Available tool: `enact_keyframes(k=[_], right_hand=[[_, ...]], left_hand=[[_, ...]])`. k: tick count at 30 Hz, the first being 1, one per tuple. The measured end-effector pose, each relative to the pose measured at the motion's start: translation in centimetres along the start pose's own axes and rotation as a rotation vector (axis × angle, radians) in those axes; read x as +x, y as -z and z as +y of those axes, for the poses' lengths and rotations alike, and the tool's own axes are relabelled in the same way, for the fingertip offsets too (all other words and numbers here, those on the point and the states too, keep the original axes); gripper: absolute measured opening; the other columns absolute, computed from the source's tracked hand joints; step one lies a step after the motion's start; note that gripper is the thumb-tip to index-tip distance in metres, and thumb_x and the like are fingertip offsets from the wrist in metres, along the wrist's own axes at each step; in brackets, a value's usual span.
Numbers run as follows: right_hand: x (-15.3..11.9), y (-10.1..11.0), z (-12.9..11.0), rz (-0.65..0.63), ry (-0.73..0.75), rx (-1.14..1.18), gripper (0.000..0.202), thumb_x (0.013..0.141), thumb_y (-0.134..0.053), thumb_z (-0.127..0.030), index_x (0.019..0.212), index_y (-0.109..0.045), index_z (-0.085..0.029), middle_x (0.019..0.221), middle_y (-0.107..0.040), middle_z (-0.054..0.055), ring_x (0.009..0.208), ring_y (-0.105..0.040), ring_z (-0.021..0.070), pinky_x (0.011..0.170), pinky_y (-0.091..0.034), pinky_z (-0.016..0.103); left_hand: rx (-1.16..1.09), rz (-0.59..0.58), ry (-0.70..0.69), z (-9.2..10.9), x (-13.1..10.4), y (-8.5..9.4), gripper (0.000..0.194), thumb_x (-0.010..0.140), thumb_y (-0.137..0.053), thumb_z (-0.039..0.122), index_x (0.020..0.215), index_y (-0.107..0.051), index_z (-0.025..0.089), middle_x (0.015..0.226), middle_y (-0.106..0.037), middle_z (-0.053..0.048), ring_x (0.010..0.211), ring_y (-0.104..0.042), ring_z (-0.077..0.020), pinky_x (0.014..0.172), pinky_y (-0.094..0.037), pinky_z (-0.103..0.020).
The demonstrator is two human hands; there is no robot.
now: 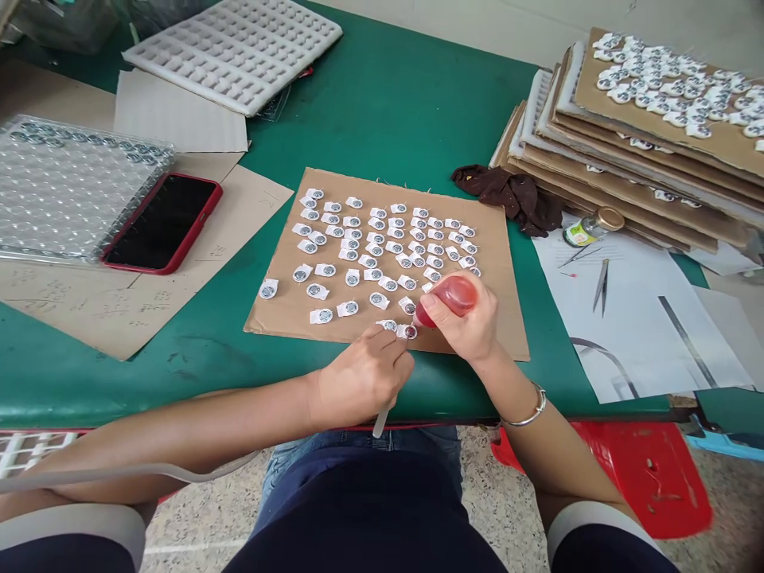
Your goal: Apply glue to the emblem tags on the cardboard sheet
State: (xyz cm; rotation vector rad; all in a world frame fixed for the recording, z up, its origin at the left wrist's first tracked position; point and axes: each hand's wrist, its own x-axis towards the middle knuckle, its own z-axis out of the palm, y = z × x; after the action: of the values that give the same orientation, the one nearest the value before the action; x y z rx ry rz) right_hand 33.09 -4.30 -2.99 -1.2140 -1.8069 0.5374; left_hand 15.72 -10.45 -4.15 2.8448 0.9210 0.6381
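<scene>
Several small round pieces on white tabs [379, 300] lie in loose rows on a brown cardboard sheet [286, 314]. My right hand [476, 325] is closed around a red squeeze bottle [457, 294], its tip over a piece with a dark red centre [407, 331] near the sheet's front edge. Just left of that piece, my left hand [365, 376] has its fingers pressed together by the piece's tab. A pale, thin handle [380, 420] sticks out below the left palm; its other end is hidden.
A phone [162, 223] and clear tray [53, 191] lie left, a white foam tray [239, 52] behind. Stacked cardboard [597, 151], a dark cloth [510, 195], a small glass bottle [590, 228] and tweezers [602, 288] on paper [645, 350] are right.
</scene>
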Motion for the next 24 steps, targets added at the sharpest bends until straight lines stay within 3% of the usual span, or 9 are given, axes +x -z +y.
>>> enact_keyframes(k=[6,16,24], right_hand=[[0.0,0.2,0.4,0.015,0.019,-0.027,0.025,0.071,-0.068,-0.043,0.076,-0.055,-0.021,0.07,-0.064,0.001,0.063,-0.059,0.0155,0.061,-0.049,0.032],[-0.2,0.5,0.3,-0.01,0.051,-0.032,0.027,0.07,-0.068,-0.043,0.075,-0.053,-0.021,0.068,-0.062,-0.001,0.062,-0.058,0.0137,0.06,-0.048,0.029],[-0.6,2.0,-1.0,-0.191,-0.006,-0.062,0.029,0.068,-0.07,-0.042,0.082,-0.055,-0.022,0.073,-0.063,-0.002,0.065,-0.058,0.0137,0.061,-0.047,0.027]], left_hand=[[-0.12,-0.042,0.077,-0.6,0.2,0.6,0.016,0.077,-0.047,0.006,0.064,-0.047,0.015,0.064,-0.051,-0.005,0.06,-0.044,-0.0157,0.058,-0.039,-0.03],[-0.272,0.004,0.137,-1.0,0.9,1.1,0.017,0.078,-0.045,0.007,0.064,-0.049,0.015,0.06,-0.05,-0.003,0.058,-0.045,-0.0146,0.058,-0.037,-0.029],[-0.503,-0.17,0.276,-2.5,3.0,3.2,0.015,0.073,-0.047,0.004,0.063,-0.054,0.014,0.059,-0.055,0.0,0.055,-0.049,-0.0099,0.054,-0.034,-0.023]])
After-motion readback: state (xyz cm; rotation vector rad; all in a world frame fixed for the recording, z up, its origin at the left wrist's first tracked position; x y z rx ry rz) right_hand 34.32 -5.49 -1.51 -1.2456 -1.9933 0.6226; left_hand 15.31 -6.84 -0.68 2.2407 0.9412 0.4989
